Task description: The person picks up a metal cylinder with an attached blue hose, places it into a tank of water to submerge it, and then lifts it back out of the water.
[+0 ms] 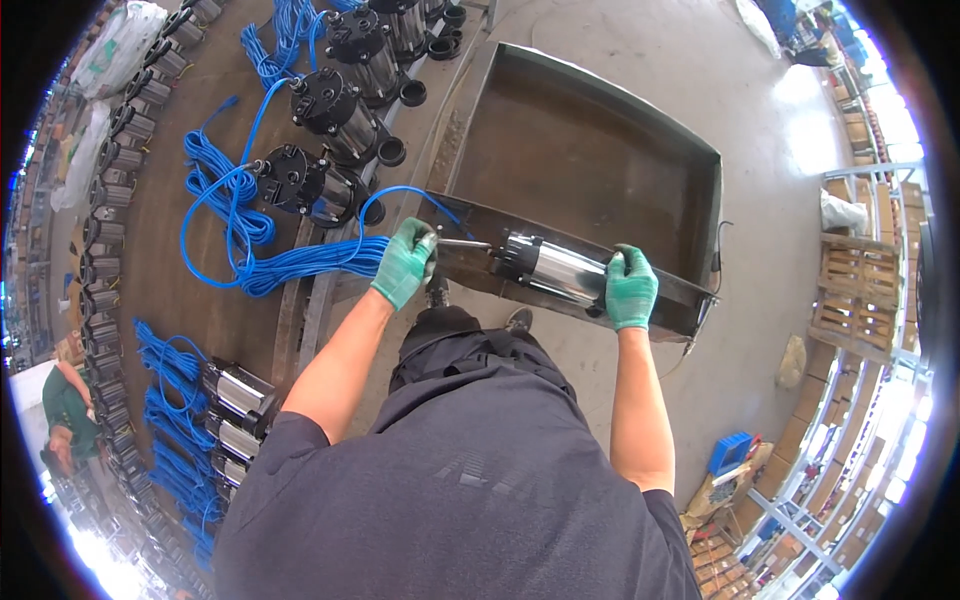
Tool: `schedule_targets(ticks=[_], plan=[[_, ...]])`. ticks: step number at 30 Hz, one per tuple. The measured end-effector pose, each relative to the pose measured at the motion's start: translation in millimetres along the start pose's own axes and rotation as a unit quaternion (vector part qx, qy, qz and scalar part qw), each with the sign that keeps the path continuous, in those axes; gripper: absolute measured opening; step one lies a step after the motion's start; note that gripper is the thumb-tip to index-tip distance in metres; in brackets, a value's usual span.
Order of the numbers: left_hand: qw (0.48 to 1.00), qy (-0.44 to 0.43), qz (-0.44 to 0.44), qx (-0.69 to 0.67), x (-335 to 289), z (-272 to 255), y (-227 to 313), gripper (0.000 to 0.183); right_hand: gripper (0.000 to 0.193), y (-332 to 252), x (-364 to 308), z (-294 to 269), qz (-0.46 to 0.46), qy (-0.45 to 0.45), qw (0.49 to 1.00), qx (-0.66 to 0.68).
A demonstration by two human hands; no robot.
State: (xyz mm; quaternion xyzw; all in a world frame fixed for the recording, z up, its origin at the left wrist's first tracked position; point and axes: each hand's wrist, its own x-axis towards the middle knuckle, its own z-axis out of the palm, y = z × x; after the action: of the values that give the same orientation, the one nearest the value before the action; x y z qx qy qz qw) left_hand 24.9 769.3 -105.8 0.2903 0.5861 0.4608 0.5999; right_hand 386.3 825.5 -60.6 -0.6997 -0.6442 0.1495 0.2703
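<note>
A submersible pump with a shiny steel barrel and black ends lies on its side in the narrow front trough of a large metal tank. My right hand, in a green glove, is closed on the pump's right end. My left hand, also gloved in green, is closed around a thin metal rod that points at the pump's left end. Whether the rod touches the pump, I cannot tell. A blue cable arches from a coil beside my left hand towards the trough.
The open tank has a brownish inside. Several upright pumps and blue cable coils stand on the bench at left; more pumps lie nearer. Wooden pallets and shelving are at right. Another person is at far left.
</note>
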Motion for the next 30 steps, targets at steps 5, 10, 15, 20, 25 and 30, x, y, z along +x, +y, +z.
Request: schedule_targets(ticks=[5,10,15,20,25,30], plan=[[0.997,-0.072,-0.030,0.010,18,6,8,0.003,0.017,7,0,3,-0.023,0.021,0.999,-0.008],[0.971,-0.088,-0.214,-0.068,36,0,15,0.009,0.018,1,1,1,-0.020,0.014,1.000,-0.012],[0.964,-0.132,-0.222,-0.068,48,-1,13,0.020,0.018,1,1,1,-0.013,0.010,1.000,-0.011],[0.960,-0.170,-0.213,-0.058,44,-3,13,0.026,0.018,4,1,2,-0.019,0.016,1.000,-0.018],[0.938,-0.246,-0.019,0.243,61,-15,2,0.042,0.018,1,2,2,-0.017,0.012,1.000,-0.012],[0.903,-0.183,0.040,0.386,56,-2,0,0.035,0.018,4,1,1,-0.010,0.008,1.000,-0.017]])
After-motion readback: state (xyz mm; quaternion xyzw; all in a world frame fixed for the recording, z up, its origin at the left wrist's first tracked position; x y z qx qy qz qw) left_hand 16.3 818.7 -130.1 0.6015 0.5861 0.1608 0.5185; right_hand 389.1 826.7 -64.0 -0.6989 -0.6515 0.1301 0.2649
